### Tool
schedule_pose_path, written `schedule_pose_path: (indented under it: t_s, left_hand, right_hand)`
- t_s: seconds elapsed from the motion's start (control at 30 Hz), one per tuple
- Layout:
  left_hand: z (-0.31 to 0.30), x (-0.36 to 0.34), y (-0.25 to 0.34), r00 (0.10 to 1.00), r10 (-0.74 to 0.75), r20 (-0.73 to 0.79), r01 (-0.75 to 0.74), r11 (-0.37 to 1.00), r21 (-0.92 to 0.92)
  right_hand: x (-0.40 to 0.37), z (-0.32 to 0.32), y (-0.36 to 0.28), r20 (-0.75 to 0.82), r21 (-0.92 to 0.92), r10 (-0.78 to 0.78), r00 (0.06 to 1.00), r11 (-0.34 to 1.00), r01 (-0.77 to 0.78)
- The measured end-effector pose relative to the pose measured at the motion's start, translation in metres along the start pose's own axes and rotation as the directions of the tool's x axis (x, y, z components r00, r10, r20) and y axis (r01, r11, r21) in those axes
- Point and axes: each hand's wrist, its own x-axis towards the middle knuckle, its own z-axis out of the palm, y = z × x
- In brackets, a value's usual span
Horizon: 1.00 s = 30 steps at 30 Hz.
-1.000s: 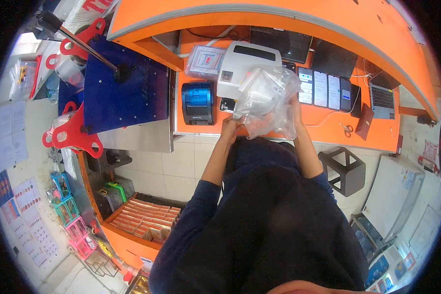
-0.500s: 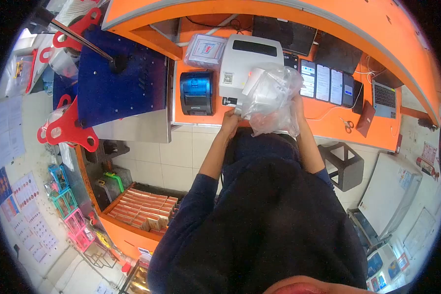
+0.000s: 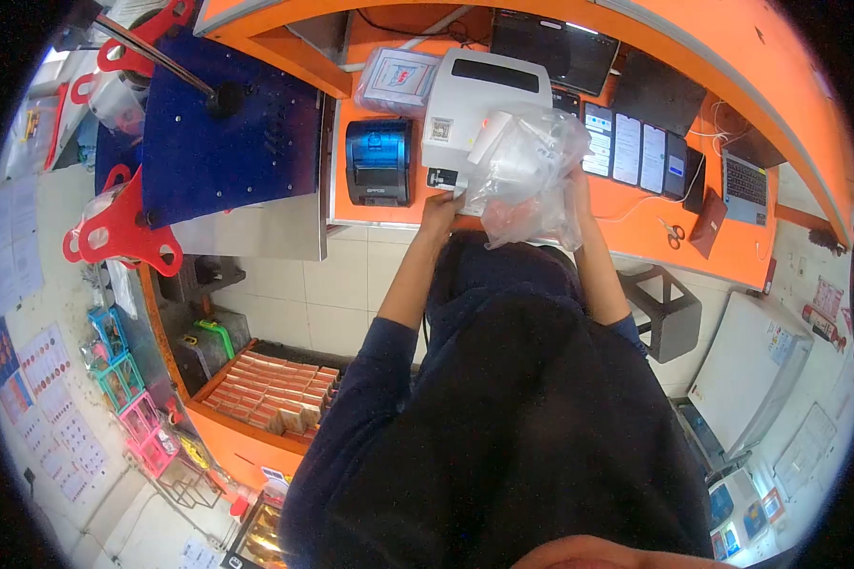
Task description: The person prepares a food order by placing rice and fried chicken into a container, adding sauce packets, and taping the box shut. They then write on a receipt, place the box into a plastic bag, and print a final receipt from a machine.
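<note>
A clear, crumpled plastic bag (image 3: pixel 531 185) with whitish contents sits between my hands, in front of the white label printer (image 3: pixel 489 81) and overlapping it. My right hand (image 3: pixel 579 194) grips the bag at its right side, its fingers partly covered by the plastic. On the other side, my left hand (image 3: pixel 439 211) is closed at the bag's lower left edge, just below the printer's front corner. What its fingers pinch is hidden. Left of the printer stands a small blue and black receipt printer (image 3: pixel 380 163). A packet in clear wrap (image 3: pixel 399 81) lies behind it.
Several phones (image 3: pixel 626 149) lie in a row right of the bag. Beyond them are scissors (image 3: pixel 672 233), a dark red case (image 3: pixel 708 226) and a laptop (image 3: pixel 745 190). An orange shelf edge (image 3: pixel 731 90) arches overhead. A dark stool (image 3: pixel 659 313) stands below the desk.
The view has shifted slightly. The bag has settled a little and its folds look different. Both hands keep to its two sides.
</note>
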Motion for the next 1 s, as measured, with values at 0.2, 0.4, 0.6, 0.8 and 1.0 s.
schedule_pose_path:
  t_s: [0.2,0.4,0.6,0.8,1.0]
  left_hand:
    - [0.003,-0.004,-0.015,0.979,0.201,0.025,-0.201,0.980,-0.008]
    - [-0.004,-0.032,0.004,0.973,0.146,0.178,-0.142,0.989,-0.035]
    - [-0.024,-0.020,0.002,0.945,-0.057,0.322,0.018,0.992,0.123]
    - [-0.003,-0.026,0.028,0.971,0.034,0.236,-0.059,0.993,0.103]
    - [0.001,-0.016,0.006,0.988,0.031,0.152,-0.036,0.999,0.033]
  right_hand:
    - [0.009,-0.010,0.011,0.004,0.045,-0.006,1.000,0.999,0.006]
    - [0.009,-0.009,0.009,0.043,-0.022,-0.050,0.998,0.998,0.051]
    - [0.008,-0.005,0.010,0.015,0.056,-0.029,0.999,0.998,0.028]
    - [0.011,-0.009,0.008,-0.014,-0.016,0.018,1.000,1.000,-0.018]
    - [0.013,-0.008,0.006,0.023,-0.155,-0.078,0.997,0.985,0.081]
